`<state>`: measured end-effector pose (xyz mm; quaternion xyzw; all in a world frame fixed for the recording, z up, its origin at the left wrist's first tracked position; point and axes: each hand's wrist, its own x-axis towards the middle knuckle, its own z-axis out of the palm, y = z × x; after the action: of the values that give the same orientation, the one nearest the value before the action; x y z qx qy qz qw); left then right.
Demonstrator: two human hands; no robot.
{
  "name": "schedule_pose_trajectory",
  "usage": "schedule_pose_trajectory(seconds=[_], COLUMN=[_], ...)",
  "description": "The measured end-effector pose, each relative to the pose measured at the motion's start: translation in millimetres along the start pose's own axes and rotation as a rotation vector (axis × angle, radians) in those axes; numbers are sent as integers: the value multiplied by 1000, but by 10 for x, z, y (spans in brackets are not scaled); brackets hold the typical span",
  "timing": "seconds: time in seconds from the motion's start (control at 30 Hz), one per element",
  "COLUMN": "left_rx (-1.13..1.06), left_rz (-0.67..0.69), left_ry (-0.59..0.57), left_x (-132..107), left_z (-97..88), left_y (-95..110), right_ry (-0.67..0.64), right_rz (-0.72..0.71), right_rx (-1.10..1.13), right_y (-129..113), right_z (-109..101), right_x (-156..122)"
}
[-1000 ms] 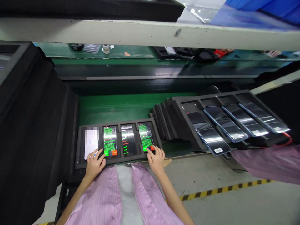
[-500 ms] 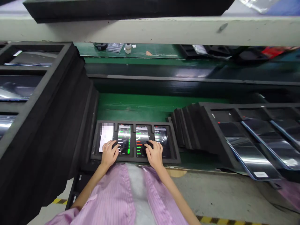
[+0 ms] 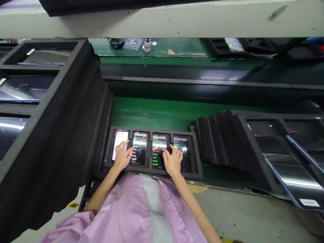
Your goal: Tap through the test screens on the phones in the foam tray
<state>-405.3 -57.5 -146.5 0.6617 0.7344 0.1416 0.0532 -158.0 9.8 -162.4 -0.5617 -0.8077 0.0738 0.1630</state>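
Observation:
A black foam tray [image 3: 150, 169] in front of me holds several smartphones side by side with lit screens. My left hand [image 3: 123, 157] is over the leftmost smartphone [image 3: 121, 139], whose screen is white. Its fingers are spread, with the thumb side reaching the edge of the second smartphone [image 3: 140, 150], which shows a dark list. My right hand [image 3: 173, 161] hovers between the third smartphone [image 3: 157, 158], with green and red lines, and the rightmost smartphone [image 3: 184, 153], mostly dark. A fingertip lies at the third screen's right edge; contact is unclear. Neither hand grips anything.
Tall stacks of black foam trays stand left [image 3: 73, 111] and right [image 3: 220, 138], their top trays bearing dark smartphones. Behind the green bench [image 3: 152, 109] runs a dark conveyor belt [image 3: 177, 72]. A small bottle [image 3: 147, 45] stands beyond it. A pale shelf edge [image 3: 152, 22] crosses overhead.
The view has shifted, so the tray appears slightly further right. The second smartphone's screen has lost its green bar and shows a plain list. Both hands stay over the tray, fingers slightly shifted.

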Motion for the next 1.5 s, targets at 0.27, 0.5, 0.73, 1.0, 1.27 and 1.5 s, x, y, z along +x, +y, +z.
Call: schedule_pose_trajectory(seconds=[0.27,0.5,0.73,1.0,1.27,1.5], left_rx=[89,181,175,144,181,143], left_rz=[74,173,192,131,25,20], left_ry=[214,127,139,53,-43,-12], left_x=[-187,-154,-162,-175,-48,-37], left_z=[3,-25,-25,-16,-19,8], left_y=[-42,35,28,6,65,60], right_ry=[154,151,152,123,58,64], right_rz=[-58,-97,-103,-90,-51,-57], right_rx=[113,103,85,99,64,45], right_y=[121,113,107,121,100,88], right_z=[10,-2,-19,-4,-23,-29], right_x=[-148,-153,-163,-190,-176,-164])
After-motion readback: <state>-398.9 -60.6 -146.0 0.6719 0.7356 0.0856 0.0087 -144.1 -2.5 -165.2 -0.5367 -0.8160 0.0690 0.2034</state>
